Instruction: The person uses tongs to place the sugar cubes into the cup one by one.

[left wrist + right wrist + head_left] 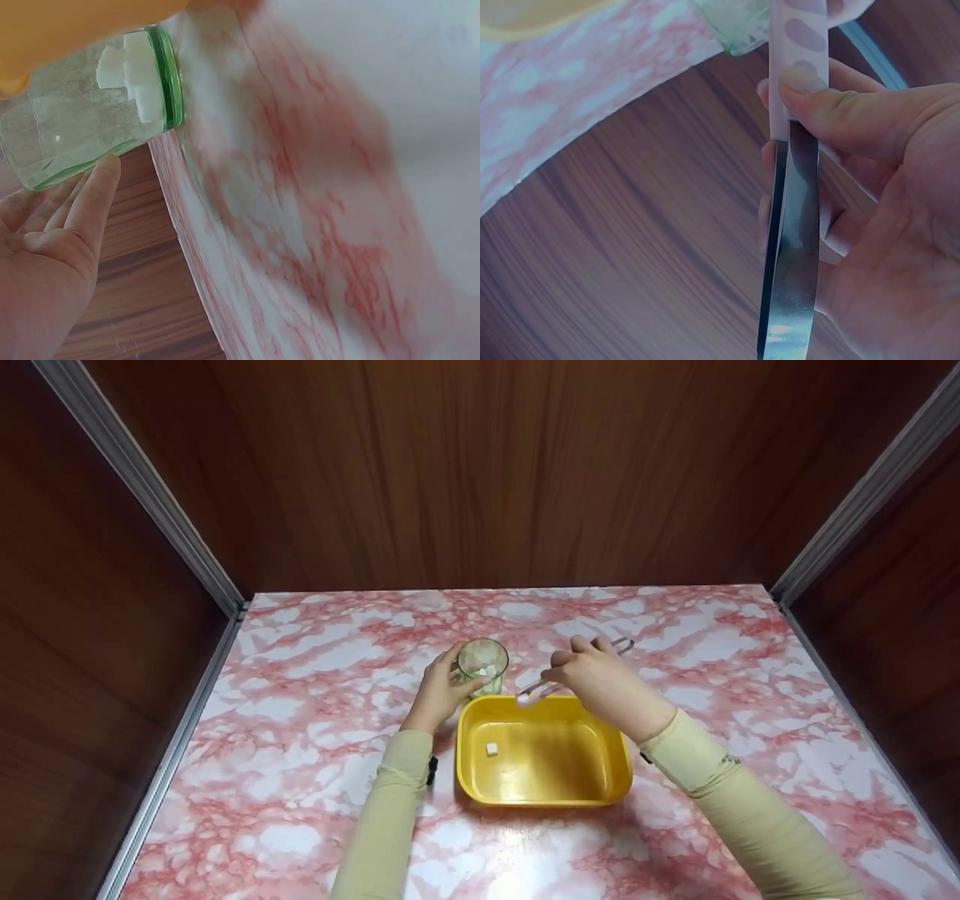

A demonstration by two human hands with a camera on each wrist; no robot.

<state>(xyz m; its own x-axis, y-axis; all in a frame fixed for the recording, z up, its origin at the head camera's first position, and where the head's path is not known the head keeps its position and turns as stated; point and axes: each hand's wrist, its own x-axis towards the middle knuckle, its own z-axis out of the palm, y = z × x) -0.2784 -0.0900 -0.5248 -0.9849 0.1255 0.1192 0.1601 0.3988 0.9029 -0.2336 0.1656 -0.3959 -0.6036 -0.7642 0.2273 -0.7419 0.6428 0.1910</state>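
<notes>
My left hand (pixel 437 690) holds a clear greenish glass (pixel 487 684) from its left side, thumb across the near side. The glass stands on the table behind the yellow tub (pixel 544 803), with several white cubes (pixel 142 79) at its bottom. My right hand (pixel 600 684) pinches metal tongs (pixel 799 225) with pale purple, spotted ends between thumb and fingers. Those tips lie over the tub's far rim, just right of the glass. Something whitish shows at the tips, but I cannot tell whether it is a cube. One white cube (pixel 492 749) lies on the tub floor, left of centre.
A table (pixel 300 780) with a red-and-white marbled top carries everything. Dark wood-grain panels (pixel 480 472) enclose its back and both sides, joined by metal corner strips (pixel 142 472).
</notes>
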